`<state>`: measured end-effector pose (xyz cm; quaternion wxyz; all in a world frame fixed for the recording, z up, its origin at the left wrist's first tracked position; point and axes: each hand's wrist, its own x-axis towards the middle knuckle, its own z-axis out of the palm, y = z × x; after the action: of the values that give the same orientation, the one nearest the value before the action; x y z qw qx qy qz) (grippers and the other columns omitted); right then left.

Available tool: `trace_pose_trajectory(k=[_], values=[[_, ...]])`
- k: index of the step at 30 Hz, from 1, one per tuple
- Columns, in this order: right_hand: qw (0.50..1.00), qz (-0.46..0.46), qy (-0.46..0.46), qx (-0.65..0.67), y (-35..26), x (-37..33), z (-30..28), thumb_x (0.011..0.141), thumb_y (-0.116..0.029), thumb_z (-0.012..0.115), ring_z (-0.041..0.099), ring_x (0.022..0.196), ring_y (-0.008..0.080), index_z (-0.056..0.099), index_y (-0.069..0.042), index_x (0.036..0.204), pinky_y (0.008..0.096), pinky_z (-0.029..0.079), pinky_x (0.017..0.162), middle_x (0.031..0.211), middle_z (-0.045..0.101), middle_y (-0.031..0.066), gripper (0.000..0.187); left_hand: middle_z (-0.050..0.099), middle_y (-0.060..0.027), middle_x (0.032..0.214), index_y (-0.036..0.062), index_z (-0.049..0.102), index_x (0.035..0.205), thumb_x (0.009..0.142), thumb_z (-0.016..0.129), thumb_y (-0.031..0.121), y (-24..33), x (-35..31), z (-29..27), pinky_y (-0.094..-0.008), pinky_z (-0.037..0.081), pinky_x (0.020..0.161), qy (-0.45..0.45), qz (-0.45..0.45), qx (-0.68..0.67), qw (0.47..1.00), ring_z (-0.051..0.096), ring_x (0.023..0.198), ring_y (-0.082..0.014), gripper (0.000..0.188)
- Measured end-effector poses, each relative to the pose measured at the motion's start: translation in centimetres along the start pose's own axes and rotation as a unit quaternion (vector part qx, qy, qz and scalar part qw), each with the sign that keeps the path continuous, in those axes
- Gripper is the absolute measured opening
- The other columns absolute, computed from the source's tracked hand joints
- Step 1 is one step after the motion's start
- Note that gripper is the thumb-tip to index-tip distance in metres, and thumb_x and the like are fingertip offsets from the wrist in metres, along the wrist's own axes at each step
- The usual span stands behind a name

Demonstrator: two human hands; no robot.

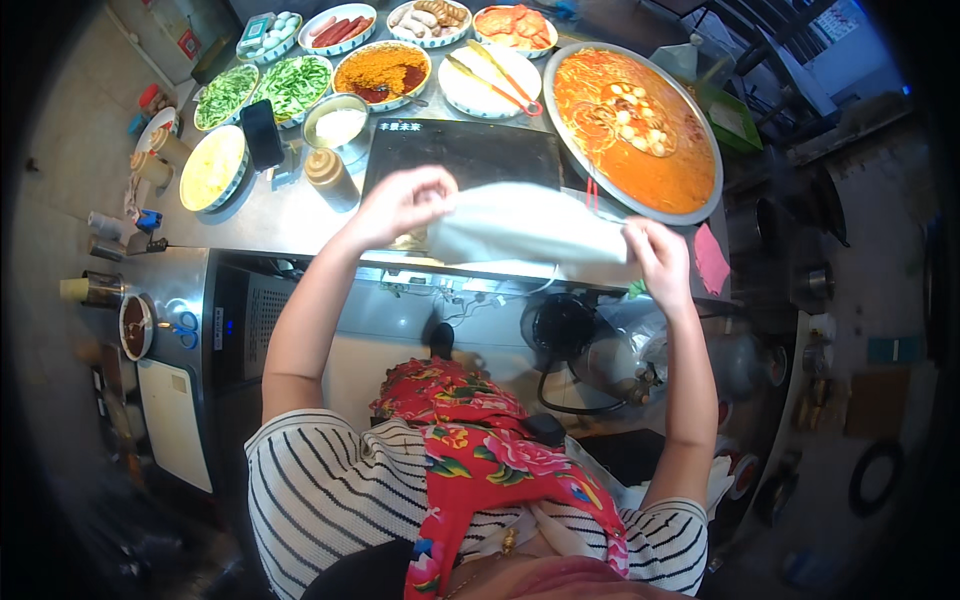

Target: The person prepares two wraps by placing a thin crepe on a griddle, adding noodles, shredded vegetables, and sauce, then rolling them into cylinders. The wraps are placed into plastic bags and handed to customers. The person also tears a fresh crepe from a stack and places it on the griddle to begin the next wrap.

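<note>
A thin whitish sheet (530, 225) stretches between my two hands, smeared by motion, so I cannot make out whether it is plastic or dough. Its left end is pinched in my left hand (415, 198), fingers curled. At the other end, my right hand (658, 255) is closed on the edge. Both hands are raised over the counter's near edge. Just beyond the sheet lies a flat black griddle plate (470, 150), partly hidden by it. A sauce bottle (330, 178) stands left of the plate, nearest my left hand.
To the right is a large pan of red broth (640, 185) with skewers. Tongs (500, 75) rest on a white plate (470, 100). A bowl of red-brown seasoning (385, 78), plates of chopped greens (295, 85), sausages (340, 30) and a phone (262, 135) line the counter. Scissors (185, 330) lie left.
</note>
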<state>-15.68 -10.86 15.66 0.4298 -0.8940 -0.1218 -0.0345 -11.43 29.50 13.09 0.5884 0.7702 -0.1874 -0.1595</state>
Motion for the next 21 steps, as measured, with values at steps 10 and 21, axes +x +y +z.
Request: trace_pose_trajectory(k=[10, 21], values=[[0.940, -0.185, -0.138, -0.249, 9.0, 7.3, 16.9, 0.092, -0.017, 0.062, 0.066, 0.098, 0.0299, 0.068, -0.010, 0.105, 0.0394, 0.054, 0.086, 0.101, 0.070, 0.0093, 0.016, 0.069, -0.0120, 0.093, 0.0077, 0.072, 0.095, 0.084, 0.059, 0.007, -12.1, 1.1, -3.8, -0.0399, 0.048, 0.083, 0.078, 0.069, 0.448, 0.888, 0.065, 0.094, -0.0299, 0.017], [0.961, 0.102, 0.004, -0.258, 11.8, 14.2, 18.1, 0.088, -0.017, 0.064, 0.062, 0.104, 0.0388, 0.067, -0.003, 0.100, 0.0440, 0.051, 0.092, 0.106, 0.063, 0.0227, 0.018, 0.063, -0.0145, 0.115, 0.0042, 0.065, 0.107, 0.085, 0.064, 0.009, -13.1, 2.6, 4.0, -0.0460, 0.046, 0.096, 0.098, 0.098, 0.400, 0.906, 0.060, 0.110, -0.0335, 0.022]])
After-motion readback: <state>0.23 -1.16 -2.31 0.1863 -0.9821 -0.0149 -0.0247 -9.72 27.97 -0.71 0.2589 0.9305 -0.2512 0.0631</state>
